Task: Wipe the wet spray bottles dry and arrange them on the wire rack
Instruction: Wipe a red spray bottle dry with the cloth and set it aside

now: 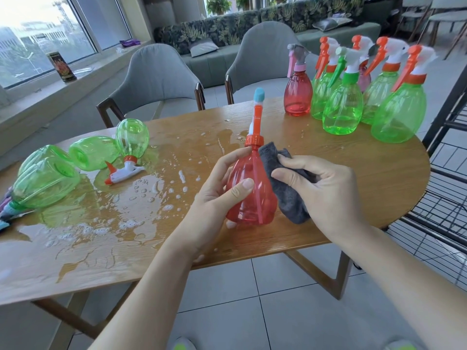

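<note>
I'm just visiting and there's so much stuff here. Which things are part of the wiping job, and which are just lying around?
Part of the job:
- red spray bottle, held by the left hand
- grey cloth, in the right hand
- wet green bottles lying down
- upright bottles
- wire rack

Just lying about:
- grey chairs
- dark can on the windowsill
- sofa

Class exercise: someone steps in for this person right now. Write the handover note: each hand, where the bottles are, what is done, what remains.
Left hand grips the red spray bottle above the table.
Right hand presses the grey cloth against its side.
Standing bottles are grouped at the far right, probably wiped.
Lying green bottles wait at the left by the puddle.
Wire rack at right: no bottles visible on it.
Left: finish wiping, dry the rest, rack everything.
</note>
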`<state>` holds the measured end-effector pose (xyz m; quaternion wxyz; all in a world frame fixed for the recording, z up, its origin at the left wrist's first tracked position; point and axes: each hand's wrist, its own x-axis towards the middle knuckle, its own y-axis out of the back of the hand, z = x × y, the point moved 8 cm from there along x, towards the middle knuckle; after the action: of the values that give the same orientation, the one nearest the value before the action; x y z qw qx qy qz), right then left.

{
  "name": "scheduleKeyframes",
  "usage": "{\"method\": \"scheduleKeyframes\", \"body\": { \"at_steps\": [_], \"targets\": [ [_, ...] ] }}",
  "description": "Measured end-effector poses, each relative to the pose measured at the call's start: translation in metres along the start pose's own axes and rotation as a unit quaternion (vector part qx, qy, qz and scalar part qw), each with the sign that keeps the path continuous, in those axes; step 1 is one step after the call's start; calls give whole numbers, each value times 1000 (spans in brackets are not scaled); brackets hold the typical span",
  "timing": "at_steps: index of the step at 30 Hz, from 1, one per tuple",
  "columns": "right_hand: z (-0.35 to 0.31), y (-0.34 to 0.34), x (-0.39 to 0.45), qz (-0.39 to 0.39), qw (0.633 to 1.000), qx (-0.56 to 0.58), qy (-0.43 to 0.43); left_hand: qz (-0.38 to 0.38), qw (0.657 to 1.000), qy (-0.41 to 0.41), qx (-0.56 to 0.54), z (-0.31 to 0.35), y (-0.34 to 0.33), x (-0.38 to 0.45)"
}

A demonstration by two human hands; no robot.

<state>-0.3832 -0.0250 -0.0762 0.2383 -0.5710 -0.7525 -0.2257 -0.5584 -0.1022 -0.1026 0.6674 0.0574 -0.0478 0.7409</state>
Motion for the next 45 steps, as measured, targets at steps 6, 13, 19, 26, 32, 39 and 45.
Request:
{"method": "scheduleKeyframes", "body": {
  "at_steps": [6, 13, 19, 26, 32, 39, 45],
  "targets": [
    [-14, -12, -26, -53, 984, -98, 138, 43, 999, 0, -10, -2, 3, 2],
    [-17, -11, -14, -41, 991, -66, 108, 2, 1000, -2, -12, -4, 0, 0],
    [-37, -29, -36, -111, 961, -132, 215, 72, 997, -1, -5, -3, 9, 0],
    [-42, -27, -29, -100, 952, -152, 247, 42, 998, 27, -29, -8, 10, -3],
    [-25, -6, 0, -21, 995, -58, 81, -14, 1000, 10, -15, 1, 3, -9],
    [-22, -13, -17, -56, 995, -27, 77, -24, 996, -42, 82, 11, 4, -9],
    [-24, -8, -9, -45, 995, -39, 77, -20, 991, -53, 120, 12, 4, -11]
  ]
}}
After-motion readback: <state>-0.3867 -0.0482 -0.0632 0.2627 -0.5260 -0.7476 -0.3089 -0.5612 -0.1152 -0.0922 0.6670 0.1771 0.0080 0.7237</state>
